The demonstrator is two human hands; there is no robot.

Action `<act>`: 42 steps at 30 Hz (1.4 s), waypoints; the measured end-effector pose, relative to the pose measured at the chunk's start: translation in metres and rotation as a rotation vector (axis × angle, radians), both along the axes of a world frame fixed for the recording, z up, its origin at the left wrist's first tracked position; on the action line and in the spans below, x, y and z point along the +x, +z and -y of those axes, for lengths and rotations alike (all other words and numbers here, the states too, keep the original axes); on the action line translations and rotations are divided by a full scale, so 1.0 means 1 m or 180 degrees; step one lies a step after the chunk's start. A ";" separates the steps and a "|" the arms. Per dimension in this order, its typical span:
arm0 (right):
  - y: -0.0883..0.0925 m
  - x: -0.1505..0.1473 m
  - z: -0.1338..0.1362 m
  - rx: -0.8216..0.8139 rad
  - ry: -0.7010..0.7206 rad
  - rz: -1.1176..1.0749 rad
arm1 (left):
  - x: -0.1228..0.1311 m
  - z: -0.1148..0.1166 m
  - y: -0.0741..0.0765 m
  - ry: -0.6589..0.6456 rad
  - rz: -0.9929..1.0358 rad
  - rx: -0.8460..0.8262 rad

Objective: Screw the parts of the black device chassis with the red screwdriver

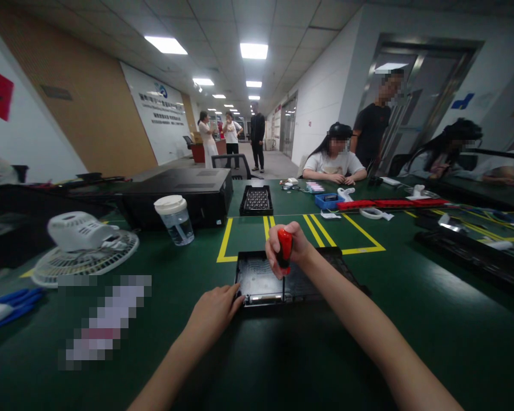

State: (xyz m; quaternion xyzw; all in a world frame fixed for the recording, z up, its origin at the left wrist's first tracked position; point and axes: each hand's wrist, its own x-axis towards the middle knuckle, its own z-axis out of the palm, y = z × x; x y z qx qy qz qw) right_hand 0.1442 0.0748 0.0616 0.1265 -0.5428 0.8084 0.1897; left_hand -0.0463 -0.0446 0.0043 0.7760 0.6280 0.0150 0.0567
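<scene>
My right hand [292,245] is closed around the red and black handle of a screwdriver [284,251]. Its dark shaft points straight down at the front rim of a shallow black casing [312,288] that lies flat on the table. Whether the tip sits in a screw is too small to tell. My left hand [217,308] grips the casing's near left corner, with the fingertips at the left edge and the thumb by the front rim. A bright strip shows inside the casing along the front, between my hands.
Left on the green table [188,365] are a white fan [83,242], a lidded cup [175,220] and a large black box [175,191]. Farther back stands a black tray [256,200] of small parts. A blue bin [328,201] and tape roll [370,213] lie right. People sit opposite.
</scene>
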 end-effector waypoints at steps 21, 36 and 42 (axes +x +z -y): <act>-0.003 0.013 0.006 -0.0062 -0.0514 -0.0257 | 0.001 0.001 0.001 0.0009 0.0022 0.0008; -0.007 0.026 0.015 -0.0060 -0.1224 -0.0243 | 0.001 0.001 0.003 -0.0009 0.0012 -0.0013; -0.003 0.026 0.020 0.0005 -0.1438 -0.0089 | 0.000 0.001 0.001 -0.0014 -0.0017 0.0004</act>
